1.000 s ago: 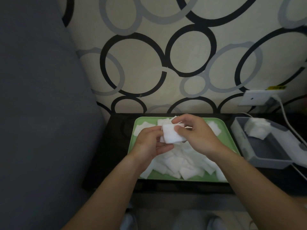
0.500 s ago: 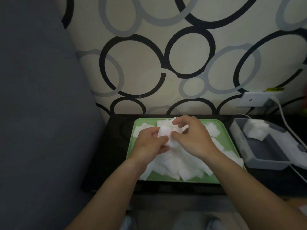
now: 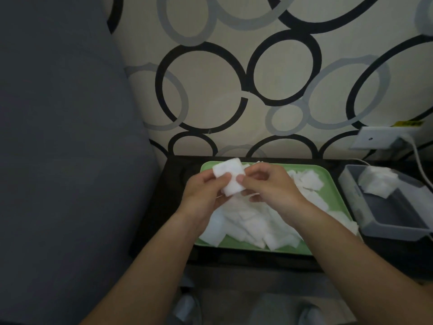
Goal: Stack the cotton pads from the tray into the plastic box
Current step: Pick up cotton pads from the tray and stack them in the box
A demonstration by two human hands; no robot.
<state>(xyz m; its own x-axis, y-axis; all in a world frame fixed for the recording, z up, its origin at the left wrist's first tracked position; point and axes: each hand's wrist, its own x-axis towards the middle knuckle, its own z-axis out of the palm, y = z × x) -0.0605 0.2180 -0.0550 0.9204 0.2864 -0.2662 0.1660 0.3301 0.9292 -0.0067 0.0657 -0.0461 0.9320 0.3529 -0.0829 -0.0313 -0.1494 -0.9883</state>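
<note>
A green tray (image 3: 332,184) on a dark table holds a loose heap of white cotton pads (image 3: 248,221). Above its far left part, my left hand (image 3: 203,193) and my right hand (image 3: 269,186) together pinch a small stack of white pads (image 3: 230,177), thumbs on its near face. To the right stands a grey plastic box (image 3: 384,221) with a small pile of pads (image 3: 377,181) in its far end.
The dark table (image 3: 168,207) sits against a wall patterned with rings. A grey upholstered surface (image 3: 58,160) fills the left side. A wall socket (image 3: 379,137) with a white cable (image 3: 419,160) lies behind the box. Shoes show at the bottom edge.
Both hands have shifted left and slightly away with the held pads, and the stack now stands more upright between the thumbs.
</note>
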